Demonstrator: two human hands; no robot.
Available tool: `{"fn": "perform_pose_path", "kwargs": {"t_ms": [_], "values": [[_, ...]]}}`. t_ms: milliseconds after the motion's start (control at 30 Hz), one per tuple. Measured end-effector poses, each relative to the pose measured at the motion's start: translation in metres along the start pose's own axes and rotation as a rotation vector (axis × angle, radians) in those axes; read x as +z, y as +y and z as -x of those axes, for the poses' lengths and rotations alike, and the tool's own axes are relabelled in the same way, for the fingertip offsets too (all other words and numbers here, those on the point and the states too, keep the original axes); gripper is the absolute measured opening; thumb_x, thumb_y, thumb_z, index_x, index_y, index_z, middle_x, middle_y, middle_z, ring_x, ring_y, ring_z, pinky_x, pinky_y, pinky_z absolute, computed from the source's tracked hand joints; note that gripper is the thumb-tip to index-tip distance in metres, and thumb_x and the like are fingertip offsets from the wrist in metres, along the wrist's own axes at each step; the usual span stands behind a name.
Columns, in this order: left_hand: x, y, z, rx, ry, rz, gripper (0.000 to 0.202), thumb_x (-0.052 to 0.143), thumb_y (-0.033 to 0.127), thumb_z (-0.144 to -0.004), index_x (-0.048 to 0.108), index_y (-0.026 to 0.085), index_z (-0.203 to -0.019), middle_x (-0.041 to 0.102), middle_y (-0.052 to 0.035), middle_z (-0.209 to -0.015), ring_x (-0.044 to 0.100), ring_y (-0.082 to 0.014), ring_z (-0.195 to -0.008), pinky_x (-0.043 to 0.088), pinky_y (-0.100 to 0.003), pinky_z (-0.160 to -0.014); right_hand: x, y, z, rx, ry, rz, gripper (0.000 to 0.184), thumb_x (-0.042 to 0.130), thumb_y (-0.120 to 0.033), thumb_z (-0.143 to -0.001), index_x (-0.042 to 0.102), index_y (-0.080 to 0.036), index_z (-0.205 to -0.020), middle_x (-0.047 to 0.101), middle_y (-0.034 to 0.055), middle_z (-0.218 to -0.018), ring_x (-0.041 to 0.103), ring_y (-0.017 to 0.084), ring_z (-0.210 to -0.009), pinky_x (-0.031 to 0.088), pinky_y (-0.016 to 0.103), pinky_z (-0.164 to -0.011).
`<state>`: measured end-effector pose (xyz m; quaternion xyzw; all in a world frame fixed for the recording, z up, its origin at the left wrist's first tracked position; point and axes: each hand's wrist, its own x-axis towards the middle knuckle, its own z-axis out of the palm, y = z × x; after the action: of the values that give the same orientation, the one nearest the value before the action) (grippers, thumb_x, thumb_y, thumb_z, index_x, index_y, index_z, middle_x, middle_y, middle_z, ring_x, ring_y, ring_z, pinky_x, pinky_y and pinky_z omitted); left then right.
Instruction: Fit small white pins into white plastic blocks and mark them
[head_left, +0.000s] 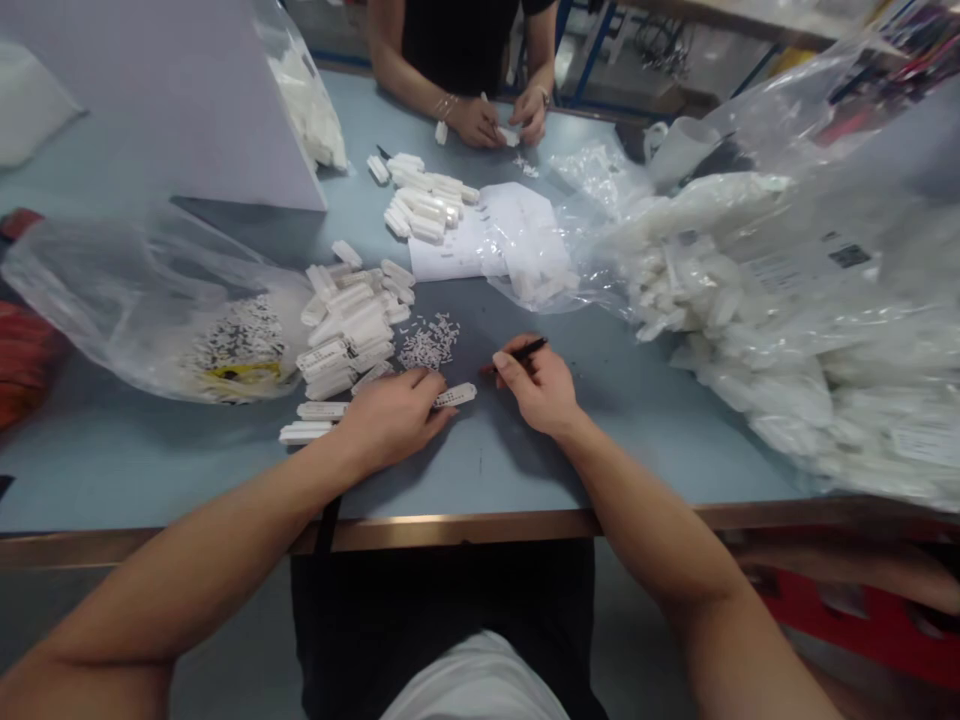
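Observation:
My left hand (397,415) is closed on a flat white plastic strip (456,395) with a row of dark marks; its right end sticks out past the fingers. My right hand (538,385) grips a dark, thin pen-like tool (529,349), its tip toward the left, apart from the strip. Between and beyond the hands lies a heap of tiny white pieces (429,342). Beside my left hand is a pile of white plastic strips (352,318), with several more strips (306,433) stacked near my left wrist.
A clear bag (135,320) with small black-and-white pieces lies at left. Large bags of white parts (810,340) crowd the right. Across the table (480,480), a co-worker's hands (480,122) handle a white piece near another strip pile (427,200) and a paper sheet (450,255).

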<state>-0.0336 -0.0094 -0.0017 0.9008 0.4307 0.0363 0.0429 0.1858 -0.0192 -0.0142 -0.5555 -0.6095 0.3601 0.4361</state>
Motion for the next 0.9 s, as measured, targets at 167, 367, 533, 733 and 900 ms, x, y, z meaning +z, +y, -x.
{"fn": "perform_pose_path", "kwargs": {"t_ms": [167, 367, 533, 733, 900], "values": [[-0.030, -0.029, 0.004, -0.347, 0.282, -0.236, 0.042, 0.040, 0.045, -0.093, 0.065, 0.014, -0.107, 0.067, -0.0169, -0.096, 0.064, -0.0303, -0.081, 0.045, -0.041, -0.070, 0.001, 0.005, -0.002, 0.006, 0.074, 0.035, 0.029, 0.055, -0.051, -0.089, 0.054, -0.022, -0.088, 0.065, -0.0006, -0.067, 0.061, 0.014, -0.060, 0.046, 0.028, -0.060], [-0.042, -0.058, 0.004, -0.616, 0.365, -0.242, 0.047, 0.038, 0.044, -0.094, 0.061, 0.011, -0.117, 0.066, -0.0190, -0.103, 0.065, -0.0312, -0.087, 0.044, -0.044, -0.075, 0.006, 0.003, -0.001, -0.024, 0.041, 0.165, 0.027, 0.053, -0.048, -0.090, 0.056, -0.021, -0.089, 0.065, 0.0003, -0.068, 0.060, 0.014, -0.060, 0.046, 0.028, -0.060], [-0.039, -0.051, 0.006, -0.588, 0.348, -0.214, 0.050, 0.030, 0.047, -0.096, 0.056, 0.015, -0.125, 0.067, -0.0162, -0.098, 0.066, -0.0289, -0.081, 0.044, -0.040, -0.069, -0.003, 0.005, -0.005, -0.268, 0.071, 0.425, 0.017, 0.052, -0.035, -0.092, 0.064, -0.022, -0.090, 0.068, 0.0044, -0.080, 0.060, 0.018, -0.078, 0.048, 0.032, -0.075], [-0.037, -0.040, 0.009, -0.481, 0.259, -0.244, 0.054, 0.024, 0.046, -0.098, 0.052, 0.013, -0.130, 0.067, -0.0151, -0.096, 0.065, -0.0275, -0.074, 0.041, -0.035, -0.060, -0.020, 0.002, -0.010, -0.361, -0.110, 0.959, 0.030, 0.046, -0.012, -0.090, 0.069, -0.019, -0.107, 0.068, 0.0124, -0.100, 0.052, 0.028, -0.103, 0.040, 0.043, -0.092], [-0.018, -0.031, 0.007, -0.261, 0.277, -0.232, 0.048, 0.032, 0.044, -0.097, 0.057, 0.017, -0.128, 0.071, -0.0155, -0.097, 0.067, -0.0285, -0.079, 0.042, -0.033, -0.059, -0.022, -0.001, -0.012, -0.329, -0.272, 1.142, 0.033, 0.046, -0.014, -0.092, 0.070, -0.022, -0.113, 0.067, 0.0121, -0.106, 0.050, 0.029, -0.102, 0.037, 0.045, -0.091]]}}
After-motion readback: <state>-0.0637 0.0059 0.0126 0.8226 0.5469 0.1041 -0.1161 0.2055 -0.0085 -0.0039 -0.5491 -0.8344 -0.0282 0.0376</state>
